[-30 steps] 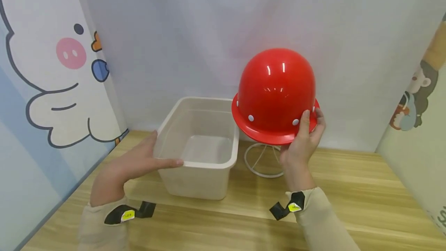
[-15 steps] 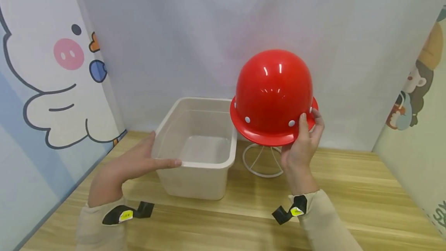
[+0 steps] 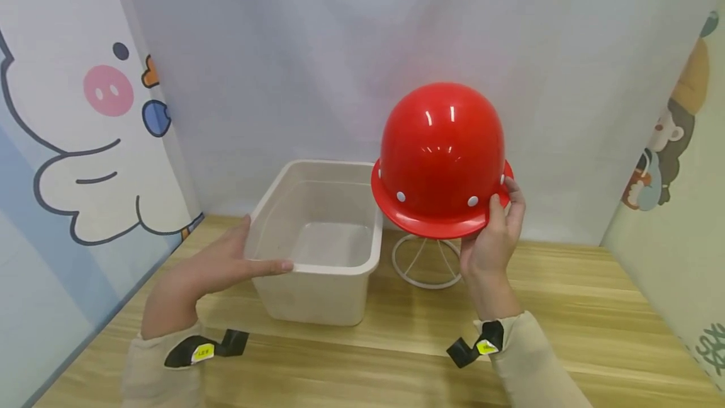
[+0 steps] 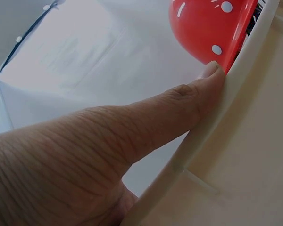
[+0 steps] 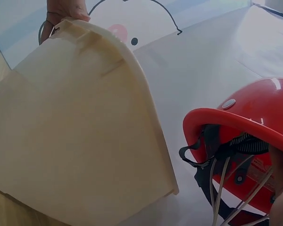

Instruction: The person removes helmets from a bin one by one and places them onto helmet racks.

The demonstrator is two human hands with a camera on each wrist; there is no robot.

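My right hand (image 3: 491,247) grips the brim of a red hard hat (image 3: 442,150) at its right side, thumb outside. The hat is upright above a white wire stand (image 3: 427,285); in the right wrist view the stand's wires (image 5: 220,188) run up into the hat (image 5: 273,101), beside dark straps. Whether the hat bears on the stand cannot be told. My left hand (image 3: 212,266) holds the near-left corner of an off-white bin (image 3: 317,298), thumb along the front rim. The left wrist view shows that thumb on the rim (image 4: 231,101); its fingers are mostly hidden.
The bin stands on a wood-grain table (image 3: 351,370), left of the stand, with its visible inside bare. A pale curtain (image 3: 283,49) hangs behind. Cartoon-printed panels flank the table, the left one (image 3: 68,206) near my left arm.
The view has shifted slightly, so the scene sits a little further left. Both hands keep their holds; the hat has come slightly lower over the stand.
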